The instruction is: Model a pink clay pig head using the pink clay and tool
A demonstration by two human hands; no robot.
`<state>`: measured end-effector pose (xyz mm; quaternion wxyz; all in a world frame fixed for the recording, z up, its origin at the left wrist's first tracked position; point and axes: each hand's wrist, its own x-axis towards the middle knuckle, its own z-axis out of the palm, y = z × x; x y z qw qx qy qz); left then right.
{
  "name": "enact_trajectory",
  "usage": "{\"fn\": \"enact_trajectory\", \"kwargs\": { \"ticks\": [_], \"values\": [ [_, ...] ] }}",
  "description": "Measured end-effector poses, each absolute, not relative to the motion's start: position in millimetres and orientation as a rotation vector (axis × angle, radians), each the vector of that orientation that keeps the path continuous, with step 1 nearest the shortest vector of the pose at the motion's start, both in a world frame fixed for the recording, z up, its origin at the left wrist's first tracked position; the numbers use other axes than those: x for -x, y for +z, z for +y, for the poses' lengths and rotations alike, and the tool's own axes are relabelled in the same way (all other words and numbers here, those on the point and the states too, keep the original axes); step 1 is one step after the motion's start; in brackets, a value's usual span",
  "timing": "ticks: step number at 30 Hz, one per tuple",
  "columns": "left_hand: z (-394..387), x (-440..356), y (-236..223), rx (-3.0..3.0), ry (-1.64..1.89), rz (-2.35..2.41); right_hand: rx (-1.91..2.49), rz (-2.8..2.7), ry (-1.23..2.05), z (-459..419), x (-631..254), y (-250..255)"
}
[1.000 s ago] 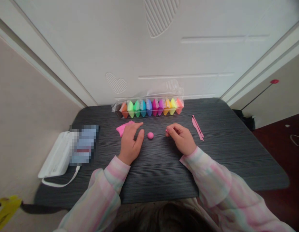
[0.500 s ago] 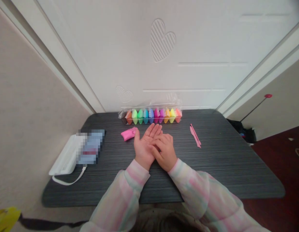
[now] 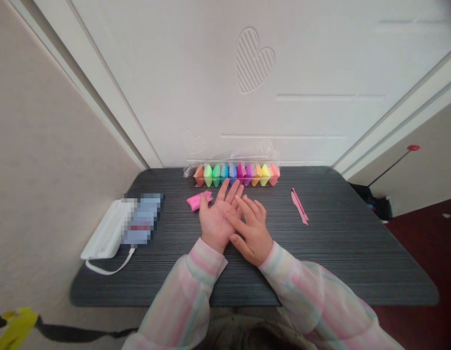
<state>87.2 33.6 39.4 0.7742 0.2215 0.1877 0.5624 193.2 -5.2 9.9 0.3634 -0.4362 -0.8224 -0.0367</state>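
Observation:
My left hand (image 3: 217,221) lies palm up over the table with its fingers spread. Across it reaches my right hand (image 3: 250,232), fingers apart, its index fingertip on the left palm. A tiny pinkish spot shows by that fingertip; whether it is clay or skin I cannot make out. Just behind my left thumb is a pink packet (image 3: 195,201), partly covered by the thumb. Beyond my fingertips stands a clear plastic tray (image 3: 230,182) with several wrapped lumps of coloured modelling clay (image 3: 233,172), from dark brown to coral.
Pink modelling tools (image 3: 299,206) lie to the right on the dark ribbed table (image 3: 342,248). On the left are a white power bank (image 3: 107,231), a blurred-out phone (image 3: 142,221) and a white cable (image 3: 109,272). A white door (image 3: 167,63) with embossed hearts rises behind the table.
My right hand's fingers have spread and drawn back slightly toward me, uncovering more of the left palm. My left fingers have parted wider. The whole view has shifted a little.

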Motion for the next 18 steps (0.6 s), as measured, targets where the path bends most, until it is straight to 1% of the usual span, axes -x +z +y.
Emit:
{"fn": "enact_trajectory", "kwargs": {
  "ticks": [7, 12, 18],
  "values": [
    [36.3, -86.0, 38.2, -0.575, 1.224, 0.482, 1.123, -2.192, -0.091, -7.5, -190.3, 10.4],
    [36.1, -83.5, 40.9, -0.677, 1.205, 0.6, 1.221, -2.154, -0.116, -6.9, -192.2, 12.5],
    [35.6, -83.9, 42.9, -0.638, 1.209, 0.611, 1.119, -2.202, -0.093, -8.9, -190.5, 12.3]
  ]
}}
